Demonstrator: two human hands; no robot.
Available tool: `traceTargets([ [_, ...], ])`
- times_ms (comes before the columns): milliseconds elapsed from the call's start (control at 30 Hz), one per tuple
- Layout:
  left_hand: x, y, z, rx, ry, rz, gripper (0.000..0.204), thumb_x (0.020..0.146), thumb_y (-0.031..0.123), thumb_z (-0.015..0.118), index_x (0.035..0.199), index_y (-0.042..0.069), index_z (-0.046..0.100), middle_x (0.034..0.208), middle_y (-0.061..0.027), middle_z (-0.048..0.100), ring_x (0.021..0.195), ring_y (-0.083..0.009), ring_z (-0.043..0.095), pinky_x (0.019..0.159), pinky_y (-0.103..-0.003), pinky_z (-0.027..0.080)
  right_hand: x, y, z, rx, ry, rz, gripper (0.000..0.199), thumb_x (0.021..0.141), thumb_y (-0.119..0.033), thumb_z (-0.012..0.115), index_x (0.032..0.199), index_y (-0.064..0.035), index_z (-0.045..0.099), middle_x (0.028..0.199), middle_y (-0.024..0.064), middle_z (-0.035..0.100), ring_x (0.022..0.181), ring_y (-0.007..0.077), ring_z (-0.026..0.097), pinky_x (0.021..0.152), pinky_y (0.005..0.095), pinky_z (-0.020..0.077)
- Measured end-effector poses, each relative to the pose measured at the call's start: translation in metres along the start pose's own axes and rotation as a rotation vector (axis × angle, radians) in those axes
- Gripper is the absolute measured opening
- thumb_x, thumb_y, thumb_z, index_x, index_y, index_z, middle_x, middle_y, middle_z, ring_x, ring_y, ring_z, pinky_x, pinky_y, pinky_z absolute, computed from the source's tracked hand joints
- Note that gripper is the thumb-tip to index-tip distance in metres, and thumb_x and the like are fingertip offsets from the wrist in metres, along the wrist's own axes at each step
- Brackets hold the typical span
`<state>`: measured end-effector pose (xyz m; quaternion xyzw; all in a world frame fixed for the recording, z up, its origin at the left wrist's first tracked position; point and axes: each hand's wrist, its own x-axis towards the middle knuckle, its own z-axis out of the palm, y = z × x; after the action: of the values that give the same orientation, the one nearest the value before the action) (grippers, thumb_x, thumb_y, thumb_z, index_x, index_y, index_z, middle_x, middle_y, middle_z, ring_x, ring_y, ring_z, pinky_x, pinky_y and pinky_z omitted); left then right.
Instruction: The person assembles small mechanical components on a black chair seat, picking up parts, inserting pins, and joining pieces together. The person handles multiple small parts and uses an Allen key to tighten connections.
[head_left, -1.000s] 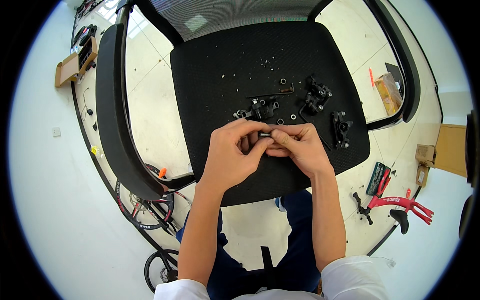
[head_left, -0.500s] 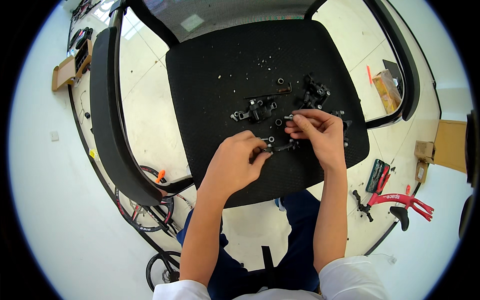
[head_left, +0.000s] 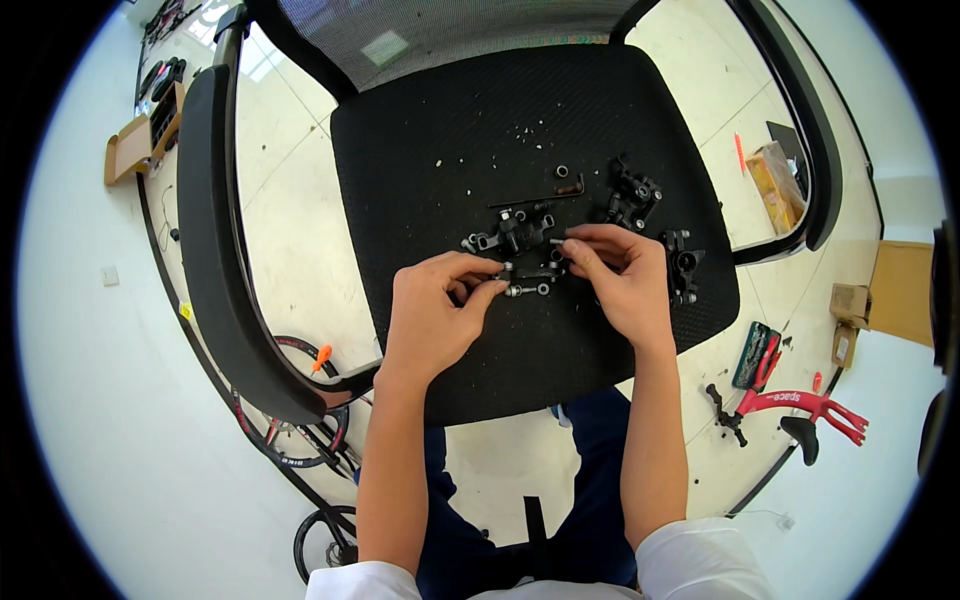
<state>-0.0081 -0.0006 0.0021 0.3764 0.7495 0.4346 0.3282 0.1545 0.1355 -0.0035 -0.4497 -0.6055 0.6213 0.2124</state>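
Observation:
On the black chair seat [head_left: 470, 130], my left hand [head_left: 436, 312] pinches one end of a small black metal bracket [head_left: 548, 272] between thumb and forefinger. A silver eye bolt [head_left: 532, 290] lies just below that bracket. My right hand [head_left: 622, 285] is closed on a small silver bolt [head_left: 559, 241], held by thumb and fingertips above the bracket's far end. Just beyond both hands lies a black brake caliper [head_left: 522, 232]. Further right are a second black caliper [head_left: 632, 192] and a third black caliper-like part [head_left: 684, 266].
An L-shaped hex key [head_left: 536, 197] and a small metal ring [head_left: 562, 171] lie behind the caliper, near scattered pale crumbs. Armrests [head_left: 212, 240] flank the seat. On the floor are a red bike frame [head_left: 790, 397], a wheel [head_left: 292, 450] and cardboard boxes [head_left: 850, 303].
My left hand has moved left and slightly up, with the bracket in its fingers. My right hand has shifted left and a little nearer, bringing the bolt toward the bracket.

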Motion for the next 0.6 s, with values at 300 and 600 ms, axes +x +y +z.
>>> traceTargets([
  [300, 0.012, -0.007, 0.003, -0.27, 0.189, -0.04, 0.017, 0.084, 0.0, 0.074, 0.101, -0.004, 0.073, 0.086, -0.0078, 0.072, 0.071, -0.0075, 0.064, 0.062, -0.02, 0.049, 0.004, -0.009, 0.006, 0.198, 0.132, -0.034, 0.019, 0.09, -0.005, 0.07, 0.105, 0.0071, 0.07, 0.092, 0.0138, 0.073, 0.087, 0.0185, 0.072, 0.078, 0.029, 0.0604],
  [600, 0.02, -0.01, 0.007, -0.131, 0.22, -0.067, 0.017, 0.086, 0.003, 0.073, 0.102, -0.003, 0.071, 0.084, -0.007, 0.069, 0.072, -0.0069, 0.062, 0.063, -0.02, 0.048, 0.008, 0.001, 0.015, 0.045, 0.121, -0.09, 0.018, 0.088, -0.006, 0.072, 0.102, 0.0053, 0.071, 0.092, 0.01, 0.074, 0.086, 0.0135, 0.07, 0.078, 0.0247, 0.0555],
])
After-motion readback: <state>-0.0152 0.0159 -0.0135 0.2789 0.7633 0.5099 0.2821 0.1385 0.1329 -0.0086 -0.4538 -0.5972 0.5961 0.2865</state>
